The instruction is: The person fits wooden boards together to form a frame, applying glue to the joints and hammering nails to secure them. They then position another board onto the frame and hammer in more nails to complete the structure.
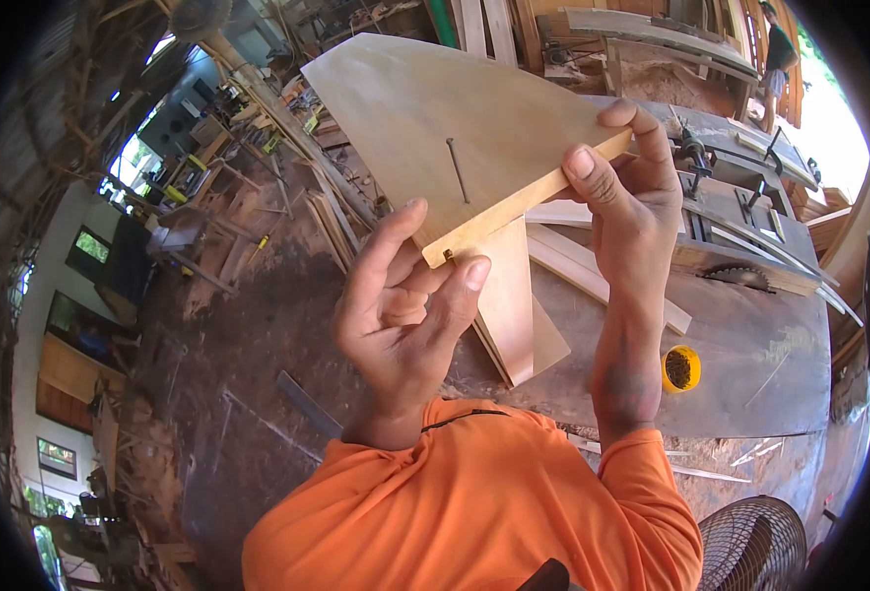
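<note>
A flat, angular wooden panel (435,128) is held up and tilted in front of me. My left hand (401,295) grips its lower left corner between thumb and fingers, beside a small dark spot on the edge. The right end of the same edge is pinched by my right hand (627,187). A nail (458,170) lies against the panel's face. Below the panel, a tapered wooden piece (507,310) shows, its upper end hidden behind the panel; another flat piece lies partly beneath it.
A yellow container (681,368) of small dark items stands on the worktable (750,345) at right. Beyond it are a circular saw blade (738,277), clamps and wood strips. A fan (753,544) is at lower right. Another person (778,61) stands at the far right.
</note>
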### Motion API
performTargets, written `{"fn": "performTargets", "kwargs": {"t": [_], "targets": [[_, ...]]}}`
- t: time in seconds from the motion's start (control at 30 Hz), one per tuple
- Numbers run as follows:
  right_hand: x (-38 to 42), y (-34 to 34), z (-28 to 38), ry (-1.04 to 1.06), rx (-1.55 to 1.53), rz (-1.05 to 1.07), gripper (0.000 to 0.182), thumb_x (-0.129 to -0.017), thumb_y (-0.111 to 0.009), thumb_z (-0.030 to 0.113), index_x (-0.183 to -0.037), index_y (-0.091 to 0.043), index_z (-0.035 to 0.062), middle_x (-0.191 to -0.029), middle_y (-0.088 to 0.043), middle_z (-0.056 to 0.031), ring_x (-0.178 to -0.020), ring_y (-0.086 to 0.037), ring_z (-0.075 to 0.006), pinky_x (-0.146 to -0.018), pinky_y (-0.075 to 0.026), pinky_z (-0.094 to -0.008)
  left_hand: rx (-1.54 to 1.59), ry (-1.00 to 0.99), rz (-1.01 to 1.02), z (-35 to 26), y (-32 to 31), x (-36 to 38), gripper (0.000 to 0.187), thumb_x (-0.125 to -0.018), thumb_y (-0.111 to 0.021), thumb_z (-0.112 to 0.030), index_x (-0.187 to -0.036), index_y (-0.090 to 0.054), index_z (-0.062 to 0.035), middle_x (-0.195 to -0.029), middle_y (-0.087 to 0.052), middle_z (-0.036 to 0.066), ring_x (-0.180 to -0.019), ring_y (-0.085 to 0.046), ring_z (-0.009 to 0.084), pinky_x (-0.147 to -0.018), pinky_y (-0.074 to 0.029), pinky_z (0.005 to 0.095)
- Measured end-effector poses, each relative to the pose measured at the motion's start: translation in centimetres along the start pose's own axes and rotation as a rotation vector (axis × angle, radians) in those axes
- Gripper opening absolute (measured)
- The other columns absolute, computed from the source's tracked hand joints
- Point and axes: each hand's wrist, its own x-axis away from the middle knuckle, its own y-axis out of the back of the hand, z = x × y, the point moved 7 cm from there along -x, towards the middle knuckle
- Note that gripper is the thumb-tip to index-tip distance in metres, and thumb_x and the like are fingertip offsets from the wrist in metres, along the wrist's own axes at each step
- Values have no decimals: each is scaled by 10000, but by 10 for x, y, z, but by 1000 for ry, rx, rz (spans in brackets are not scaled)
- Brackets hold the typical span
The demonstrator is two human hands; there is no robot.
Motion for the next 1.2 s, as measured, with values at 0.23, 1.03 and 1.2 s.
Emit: {"fn": "performTargets", "kwargs": {"t": [0.23,1.03,1.2], "targets": [[0,-2,0,-14,-8,1,391,-812,-742,42,-1104,-482,26,-817,-684,-145,-676,-687,-182,-519,-536,-240,4,7,-90,-1,3,-2,402,-841,-617,94,-1222,-494,130,-1046,-655,239,-959,-635,183,-838,-517,291],[3,35,-5,-2,209,-38,420,-917,-616,144,-1283,-455,17,-1045,-632,-159,-851,-659,-189,-676,-563,-289,-191,-187,75,2,3,-7,416,-792,-705,42,-1174,-551,104,-1034,-676,160,-895,-687,185,-766,-550,255],[10,17,10,54,259,-55,502,-959,-546,196,-1384,-372,-8,-954,-642,-143,-780,-669,-201,-639,-563,-287,-159,-189,123,0,3,-11,433,-797,-697,49,-1185,-515,112,-1108,-604,170,-903,-681,215,-731,-571,282]]}}
